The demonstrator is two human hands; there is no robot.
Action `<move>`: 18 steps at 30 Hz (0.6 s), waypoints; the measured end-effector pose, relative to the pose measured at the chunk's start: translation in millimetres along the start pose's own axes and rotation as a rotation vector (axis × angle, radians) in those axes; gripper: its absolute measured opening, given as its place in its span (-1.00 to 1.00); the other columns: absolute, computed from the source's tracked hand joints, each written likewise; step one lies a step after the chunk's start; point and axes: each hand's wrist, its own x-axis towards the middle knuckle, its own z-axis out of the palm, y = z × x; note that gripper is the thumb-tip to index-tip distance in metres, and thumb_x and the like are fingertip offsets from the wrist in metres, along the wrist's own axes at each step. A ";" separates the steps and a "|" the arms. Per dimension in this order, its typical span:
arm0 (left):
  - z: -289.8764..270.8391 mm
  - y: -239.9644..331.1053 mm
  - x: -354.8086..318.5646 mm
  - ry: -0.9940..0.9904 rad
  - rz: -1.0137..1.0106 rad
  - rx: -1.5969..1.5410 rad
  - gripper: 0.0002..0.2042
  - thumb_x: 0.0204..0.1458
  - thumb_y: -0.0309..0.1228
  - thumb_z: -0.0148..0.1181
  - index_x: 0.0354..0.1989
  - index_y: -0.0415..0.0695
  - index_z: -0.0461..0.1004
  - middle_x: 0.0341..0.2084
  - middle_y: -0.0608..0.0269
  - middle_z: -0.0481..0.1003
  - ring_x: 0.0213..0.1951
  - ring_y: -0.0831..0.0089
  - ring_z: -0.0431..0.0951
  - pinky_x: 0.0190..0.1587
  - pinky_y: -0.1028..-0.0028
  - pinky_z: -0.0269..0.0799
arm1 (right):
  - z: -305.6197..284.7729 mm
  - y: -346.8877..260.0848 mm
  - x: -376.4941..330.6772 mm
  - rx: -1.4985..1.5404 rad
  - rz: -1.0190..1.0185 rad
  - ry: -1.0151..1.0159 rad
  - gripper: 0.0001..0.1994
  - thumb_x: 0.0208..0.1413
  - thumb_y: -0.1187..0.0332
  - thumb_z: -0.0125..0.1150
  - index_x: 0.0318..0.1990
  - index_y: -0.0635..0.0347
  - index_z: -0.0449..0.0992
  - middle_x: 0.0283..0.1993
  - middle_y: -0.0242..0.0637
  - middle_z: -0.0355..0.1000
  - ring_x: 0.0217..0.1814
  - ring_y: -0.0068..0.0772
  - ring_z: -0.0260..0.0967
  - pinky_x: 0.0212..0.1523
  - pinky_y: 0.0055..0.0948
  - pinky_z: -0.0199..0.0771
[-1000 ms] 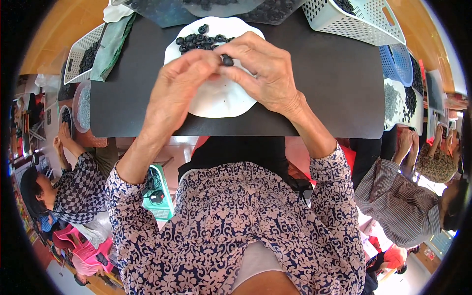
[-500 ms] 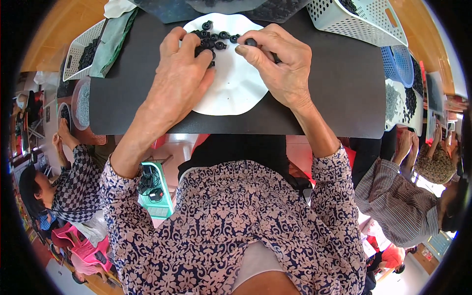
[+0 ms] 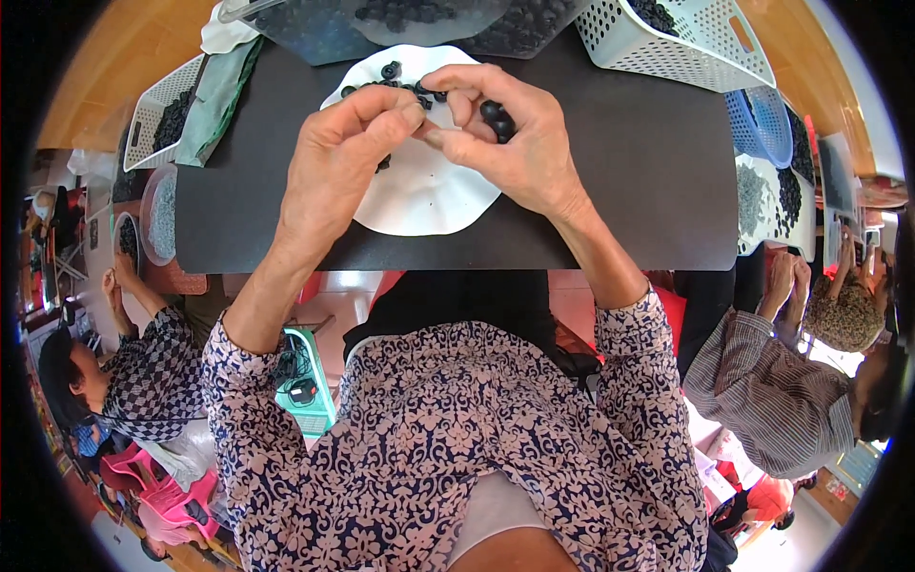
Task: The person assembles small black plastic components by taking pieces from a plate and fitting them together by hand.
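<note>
A white wavy-edged plate [image 3: 429, 205] lies on the dark table, with several small black ring-shaped parts [image 3: 391, 71] on its far half. Over the plate my left hand [image 3: 345, 162] is closed, thumb and forefinger pinched together; whatever is between them is too hidden to name. Facing it, my right hand [image 3: 524, 148] is curled around smooth round black pieces [image 3: 497, 120], which show between its bent fingers and palm. The right thumb tip comes close to the left fingertips, and the right forefinger reaches over the black parts.
A translucent tub [image 3: 324, 33] of black parts stands beyond the plate. White perforated baskets [image 3: 658, 57] [image 3: 143, 124] flank the table [image 3: 639, 191], with a blue basket [image 3: 762, 129] at right. Green cloth [image 3: 219, 105] lies at left. Other people [image 3: 143, 372] [image 3: 772, 381] sit on both sides.
My left hand has come off the pile of black parts and pinches beside the right thumb. My right hand has turned, showing more round black pieces. The view has shifted slightly.
</note>
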 end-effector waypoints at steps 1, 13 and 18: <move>1.2 -1.8 1.0 -0.016 -0.070 -0.195 -0.81 0.14 -0.37 0.13 -0.26 -0.24 0.54 -0.40 0.29 0.54 -0.30 0.57 0.48 -0.14 0.58 0.36 | 0.7 -1.8 -0.1 -0.054 0.000 -0.008 -0.65 -0.16 0.47 0.39 -0.13 0.20 0.53 -0.49 -0.48 0.28 -0.52 -0.70 0.16 -0.46 -0.66 0.27; 3.8 -6.1 -3.6 0.025 -0.074 -0.199 -0.80 0.19 -0.36 0.06 -0.22 -0.24 0.53 -0.31 0.29 0.54 -0.21 0.59 0.46 -0.05 0.57 0.32 | 5.5 10.5 -2.4 -0.271 -0.281 0.106 -0.69 -0.23 0.52 0.45 -0.23 0.18 0.59 -0.34 -0.40 0.44 -0.59 -0.72 0.11 -0.60 -0.65 0.16; -24.4 2.8 -11.0 0.068 0.038 0.122 -0.82 0.18 -0.37 0.05 -0.25 -0.22 0.51 -0.30 0.30 0.54 -0.21 0.60 0.45 -0.07 0.56 0.31 | 5.7 9.3 -2.9 -0.250 -0.248 0.089 -0.73 -0.21 0.51 0.44 -0.26 0.17 0.60 -0.37 -0.41 0.44 -0.61 -0.73 0.06 -0.61 -0.65 0.11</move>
